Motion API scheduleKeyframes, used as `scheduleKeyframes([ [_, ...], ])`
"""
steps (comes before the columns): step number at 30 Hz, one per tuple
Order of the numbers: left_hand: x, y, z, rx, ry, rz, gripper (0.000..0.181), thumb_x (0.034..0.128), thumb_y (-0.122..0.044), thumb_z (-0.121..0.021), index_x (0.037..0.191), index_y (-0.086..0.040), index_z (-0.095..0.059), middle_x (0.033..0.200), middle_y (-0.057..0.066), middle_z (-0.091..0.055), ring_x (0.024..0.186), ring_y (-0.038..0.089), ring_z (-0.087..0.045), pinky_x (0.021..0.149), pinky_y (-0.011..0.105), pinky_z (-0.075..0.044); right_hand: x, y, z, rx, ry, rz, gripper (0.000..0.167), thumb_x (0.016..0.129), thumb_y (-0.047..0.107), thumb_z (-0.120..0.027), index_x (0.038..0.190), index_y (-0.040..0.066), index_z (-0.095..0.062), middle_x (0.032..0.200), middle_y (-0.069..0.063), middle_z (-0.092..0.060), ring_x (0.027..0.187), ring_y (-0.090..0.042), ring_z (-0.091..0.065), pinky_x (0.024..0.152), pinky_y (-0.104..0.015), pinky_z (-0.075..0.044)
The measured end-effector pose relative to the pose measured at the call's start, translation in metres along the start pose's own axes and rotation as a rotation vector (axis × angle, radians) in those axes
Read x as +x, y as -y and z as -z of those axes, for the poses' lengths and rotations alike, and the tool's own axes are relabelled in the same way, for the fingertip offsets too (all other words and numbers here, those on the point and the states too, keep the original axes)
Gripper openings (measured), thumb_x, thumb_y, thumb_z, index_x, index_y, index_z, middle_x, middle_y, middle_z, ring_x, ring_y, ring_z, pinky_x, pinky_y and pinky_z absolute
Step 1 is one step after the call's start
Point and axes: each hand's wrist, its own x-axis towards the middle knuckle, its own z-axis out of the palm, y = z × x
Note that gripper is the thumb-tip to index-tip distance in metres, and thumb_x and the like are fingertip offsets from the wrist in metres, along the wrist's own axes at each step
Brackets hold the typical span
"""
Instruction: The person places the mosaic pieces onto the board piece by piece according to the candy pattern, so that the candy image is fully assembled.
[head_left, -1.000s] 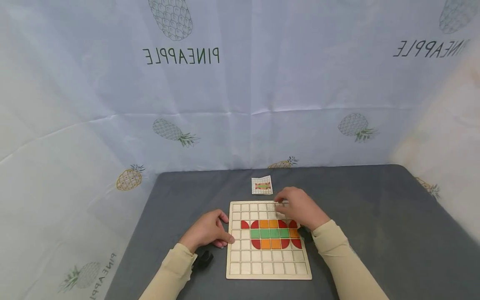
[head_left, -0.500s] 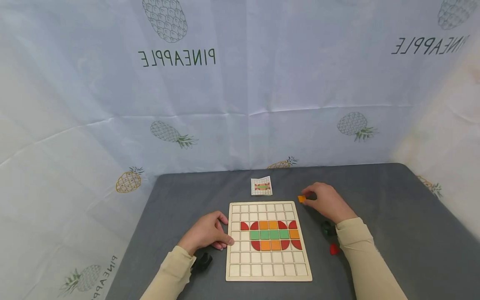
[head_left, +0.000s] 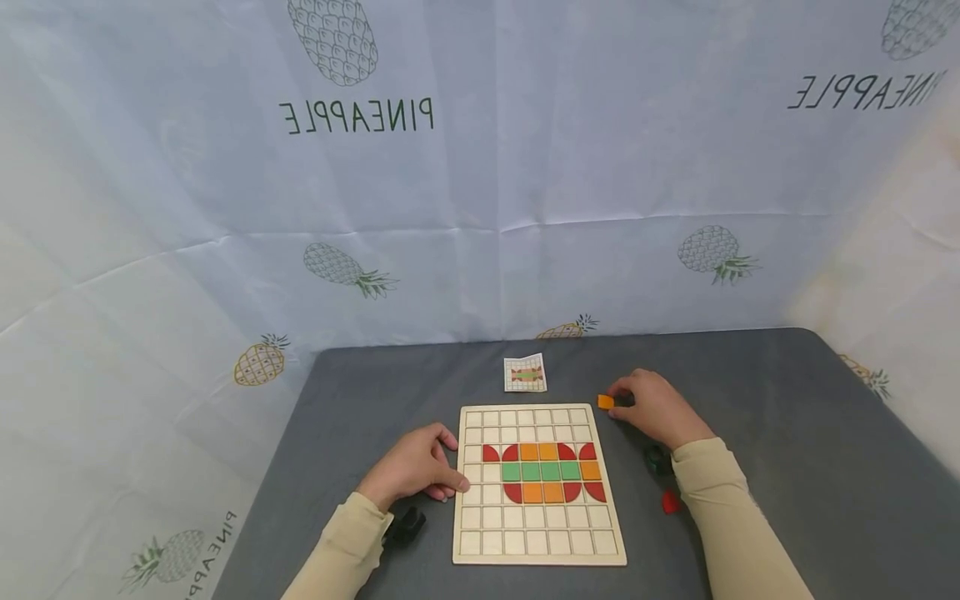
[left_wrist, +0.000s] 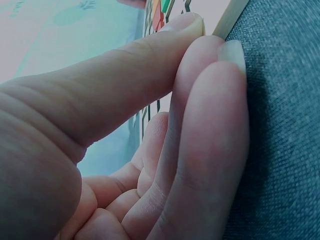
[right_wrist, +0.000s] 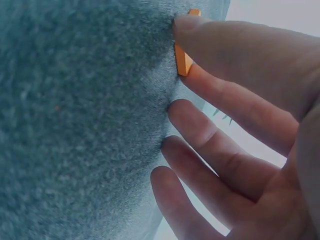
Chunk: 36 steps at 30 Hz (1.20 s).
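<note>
My left hand (head_left: 412, 465) pinches the left edge of a wooden grid board (head_left: 491, 542), thumb on top and fingertips against its side. The left wrist view shows the thumb (left_wrist: 150, 55) on the board's rim (left_wrist: 231, 19). To the right of the board's far corner, my right hand (head_left: 660, 408) holds an orange square tile (head_left: 605, 402) between thumb and index finger, low at the table. In the right wrist view, the thumb partly covers this orange tile (right_wrist: 183, 62), and the other fingers spread loosely. Red rounded, orange and green tiles (head_left: 551, 472) fill the board's middle rows.
A small pattern card (head_left: 525, 373) lies beyond the board on the grey table (head_left: 375, 383). One loose red tile (head_left: 671, 502) lies beside the right forearm. A pineapple-print curtain (head_left: 480, 167) hangs behind the table.
My right hand has moved right, from over the board's far right part to the table beside it, where it pinches the orange tile. The loose red tile has come into view. The left hand stays put.
</note>
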Motion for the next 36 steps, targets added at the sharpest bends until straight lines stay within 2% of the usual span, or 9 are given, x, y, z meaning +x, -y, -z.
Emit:
scheduleKeyframes([
  [8, -0.001, 0.000, 0.000, 0.003, -0.004, -0.004, 0.059, 0.0764, -0.009, -0.099, 0.119, -0.003, -0.060, 0.083, 0.013, -0.066, 0.063, 0.018, -0.075, 0.059, 0.036, -0.066, 0.002, 0.000, 0.000, -0.018, -0.012, 0.008, 0.022, 0.093, 0.016, -0.086, 0.111, 0.004, -0.081, 0.106, -0.015, -0.072, 0.095, -0.031, -0.067, 0.089, -0.056, -0.061],
  [14, -0.002, -0.001, -0.001, 0.008, -0.007, 0.006, 0.058, 0.0765, -0.010, -0.099, 0.119, -0.003, -0.060, 0.083, 0.014, -0.067, 0.063, 0.019, -0.075, 0.060, 0.037, -0.066, -0.001, 0.004, 0.002, 0.032, -0.019, 0.007, 0.022, 0.095, 0.018, -0.085, 0.111, 0.005, -0.081, 0.107, -0.013, -0.075, 0.096, -0.029, -0.069, 0.088, -0.054, -0.063],
  [17, -0.002, -0.002, -0.001, 0.011, -0.011, 0.016, 0.059, 0.0760, -0.011, -0.100, 0.119, -0.004, -0.060, 0.083, 0.014, -0.067, 0.063, 0.020, -0.075, 0.060, 0.037, -0.066, -0.003, 0.013, 0.002, 0.069, -0.025, 0.019, 0.022, 0.096, 0.020, -0.084, 0.113, 0.007, -0.081, 0.110, -0.011, -0.075, 0.100, -0.029, -0.070, 0.090, -0.054, -0.064],
  [22, -0.001, -0.003, -0.001, 0.018, -0.018, 0.025, 0.059, 0.0759, -0.012, -0.100, 0.119, -0.005, -0.060, 0.083, 0.014, -0.068, 0.063, 0.020, -0.074, 0.060, 0.037, -0.066, -0.004, 0.041, 0.000, 0.072, -0.016, 0.064, 0.019, 0.096, 0.021, -0.085, 0.111, 0.010, -0.082, 0.107, -0.006, -0.074, 0.099, -0.025, -0.068, 0.089, -0.050, -0.065],
  [31, -0.001, -0.003, -0.001, 0.010, -0.019, 0.014, 0.059, 0.0754, -0.010, -0.100, 0.118, -0.004, -0.060, 0.082, 0.014, -0.069, 0.062, 0.019, -0.074, 0.059, 0.037, -0.066, -0.016, 0.098, -0.022, 0.047, 0.015, 0.236, 0.014, 0.094, 0.025, -0.087, 0.105, 0.017, -0.083, 0.102, 0.003, -0.072, 0.092, -0.013, -0.062, 0.080, -0.034, -0.060],
  [36, 0.000, -0.002, -0.001, 0.021, -0.023, 0.012, 0.059, 0.0749, -0.010, -0.100, 0.118, -0.004, -0.060, 0.082, 0.013, -0.068, 0.062, 0.017, -0.074, 0.058, 0.035, -0.066, -0.027, 0.126, -0.039, -0.001, 0.001, 0.401, 0.014, 0.091, 0.026, -0.089, 0.101, 0.018, -0.083, 0.097, 0.006, -0.071, 0.086, -0.008, -0.058, 0.075, -0.027, -0.058],
])
